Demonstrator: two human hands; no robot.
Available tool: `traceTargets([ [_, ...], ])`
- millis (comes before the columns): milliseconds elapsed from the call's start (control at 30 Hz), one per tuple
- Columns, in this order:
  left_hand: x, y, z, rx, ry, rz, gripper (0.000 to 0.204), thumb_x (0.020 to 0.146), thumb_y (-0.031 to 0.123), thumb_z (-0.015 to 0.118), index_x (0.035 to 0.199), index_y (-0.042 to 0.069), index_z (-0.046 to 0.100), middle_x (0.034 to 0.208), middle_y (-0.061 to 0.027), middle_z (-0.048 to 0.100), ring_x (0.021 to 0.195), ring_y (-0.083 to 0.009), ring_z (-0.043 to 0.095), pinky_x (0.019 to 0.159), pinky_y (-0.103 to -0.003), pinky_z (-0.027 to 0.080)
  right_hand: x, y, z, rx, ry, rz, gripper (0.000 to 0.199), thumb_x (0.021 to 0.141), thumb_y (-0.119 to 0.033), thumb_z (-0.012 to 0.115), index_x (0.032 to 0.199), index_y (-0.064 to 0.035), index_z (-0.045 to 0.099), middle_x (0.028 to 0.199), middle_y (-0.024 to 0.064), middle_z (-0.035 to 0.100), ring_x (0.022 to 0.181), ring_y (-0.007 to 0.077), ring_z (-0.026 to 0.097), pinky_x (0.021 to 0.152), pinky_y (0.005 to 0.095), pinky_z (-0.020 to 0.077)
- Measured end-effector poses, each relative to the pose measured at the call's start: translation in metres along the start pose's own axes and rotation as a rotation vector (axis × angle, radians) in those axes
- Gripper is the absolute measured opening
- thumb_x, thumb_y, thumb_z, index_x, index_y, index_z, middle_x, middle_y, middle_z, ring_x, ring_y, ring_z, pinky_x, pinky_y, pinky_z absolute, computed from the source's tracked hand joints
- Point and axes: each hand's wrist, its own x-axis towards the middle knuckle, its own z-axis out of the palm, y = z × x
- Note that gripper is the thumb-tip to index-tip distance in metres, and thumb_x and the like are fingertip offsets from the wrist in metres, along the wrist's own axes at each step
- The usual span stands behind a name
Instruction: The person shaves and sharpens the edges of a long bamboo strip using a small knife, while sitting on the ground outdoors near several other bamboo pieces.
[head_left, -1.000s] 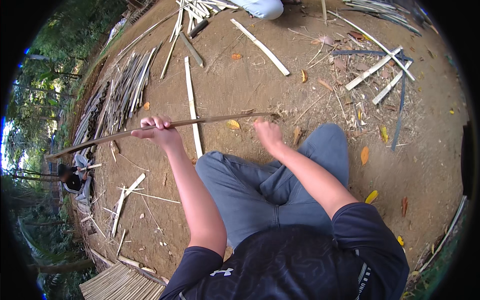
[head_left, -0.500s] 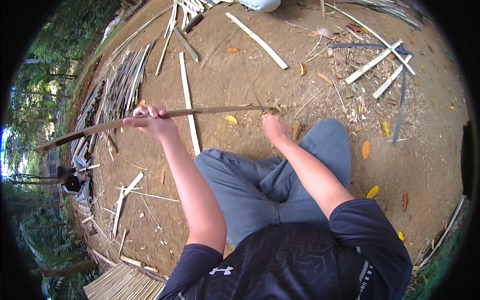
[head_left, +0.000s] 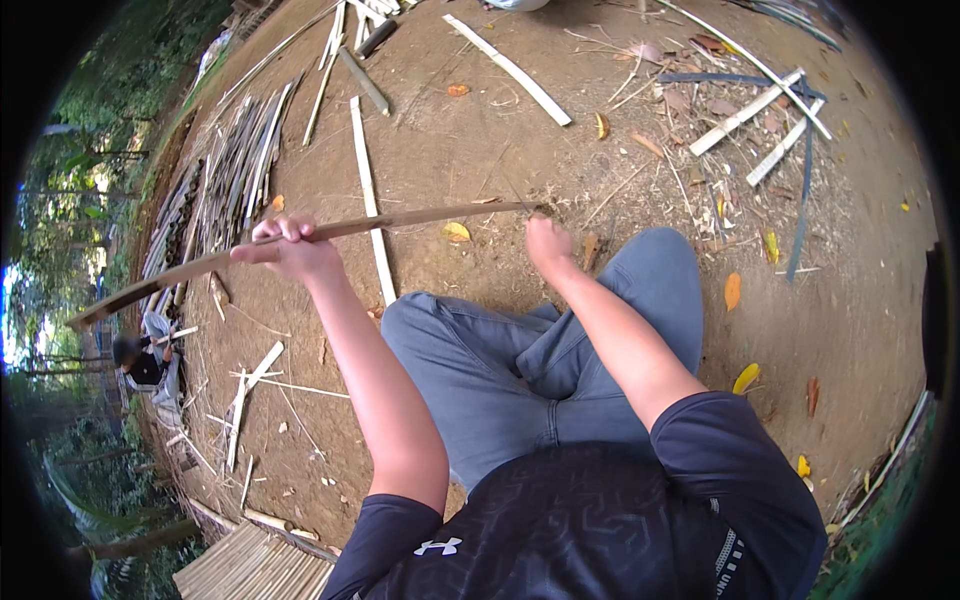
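Note:
My left hand [head_left: 296, 252] is closed around a long, slightly bowed bamboo strip [head_left: 415, 216], which reaches from the far left to a point just beyond my right hand. The strip's left end is lower in the picture than its right end. My right hand [head_left: 550, 246] is a fist around a knife, whose handle it hides. Thin and dark, the knife's blade [head_left: 517, 192] sticks out past the fist and crosses the strip near its right end. Whether the edge bites into the bamboo is too fine to tell.
My crossed legs [head_left: 470, 370] are below the strip. A pale bamboo slat [head_left: 369, 190] lies under it on the dirt. At left is a pile of strips [head_left: 240, 170]; at upper right, slats [head_left: 745, 125] among shavings. Another person [head_left: 150, 360] sits far left.
My left hand has shifted a little left and nearer, and the strip's left end has dipped with it. My right hand stays by the right end with the knife.

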Motion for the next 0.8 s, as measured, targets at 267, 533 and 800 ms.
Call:
traceTargets([
  [267,0.006,-0.002,-0.018,0.0,-0.061,0.022,0.071,0.078,0.086,0.03,0.071,0.017,0.042,0.046,0.0057,0.037,0.037,-0.0072,0.037,0.035,-0.02,0.033,-0.004,0.0,0.01,-0.106,0.016,0.012,0.014,0.089,-0.01,0.057,0.089,0.0002,0.067,0.079,0.023,0.072,0.074,0.0359,0.073,0.065,0.0449,0.0599],
  [533,0.007,-0.001,-0.01,-0.004,-0.106,0.044,0.072,0.078,0.087,0.03,0.072,0.016,0.042,0.048,0.0049,0.037,0.038,-0.0073,0.037,0.036,-0.02,0.031,-0.005,-0.004,0.01,-0.222,-0.126,0.09,0.018,0.09,-0.007,0.056,0.097,-0.0023,0.072,0.093,0.0156,0.075,0.083,0.0293,0.075,0.067,0.0392,0.0608],
  [800,0.009,-0.003,-0.015,0.077,0.028,0.073,0.072,0.075,0.089,0.032,0.071,0.017,0.034,0.048,0.0052,0.032,0.04,-0.0053,0.034,0.037,-0.018,0.033,0.014,0.01,0.035,-0.256,-0.122,0.148,0.023,0.091,-0.005,0.053,0.11,0.0021,0.064,0.097,0.0195,0.073,0.088,0.0312,0.074,0.071,0.0402,0.0612],
])
